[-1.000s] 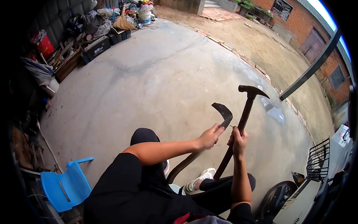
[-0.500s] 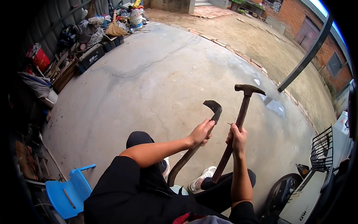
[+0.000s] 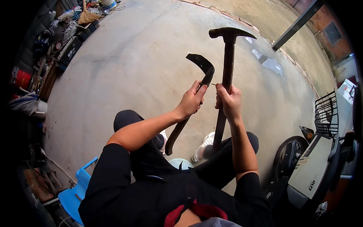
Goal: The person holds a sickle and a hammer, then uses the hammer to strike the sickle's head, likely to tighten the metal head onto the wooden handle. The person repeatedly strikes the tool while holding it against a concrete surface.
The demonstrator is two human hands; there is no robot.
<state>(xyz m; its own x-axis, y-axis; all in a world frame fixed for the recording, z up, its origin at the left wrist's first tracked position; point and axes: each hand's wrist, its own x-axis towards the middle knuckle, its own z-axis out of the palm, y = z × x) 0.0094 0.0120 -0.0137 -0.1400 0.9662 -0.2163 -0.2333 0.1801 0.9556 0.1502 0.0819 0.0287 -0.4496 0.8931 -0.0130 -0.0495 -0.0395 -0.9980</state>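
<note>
Left hand (image 3: 192,100) gripping a curved sickle (image 3: 202,66) at frame centre, grip pressed around its handle, right hand (image 3: 229,100) clasping an upright claw hammer (image 3: 228,45) just beside it, concrete floor (image 3: 124,68) behind

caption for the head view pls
Left hand grips a sickle, right hand a hammer, above concrete.

Dull rusty metal hammer (image 3: 228,68) and sickle (image 3: 200,72); rough concrete floor (image 3: 124,68).

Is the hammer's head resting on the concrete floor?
No, the right hand holds the hammer upright by its handle, head raised in the air.
</note>
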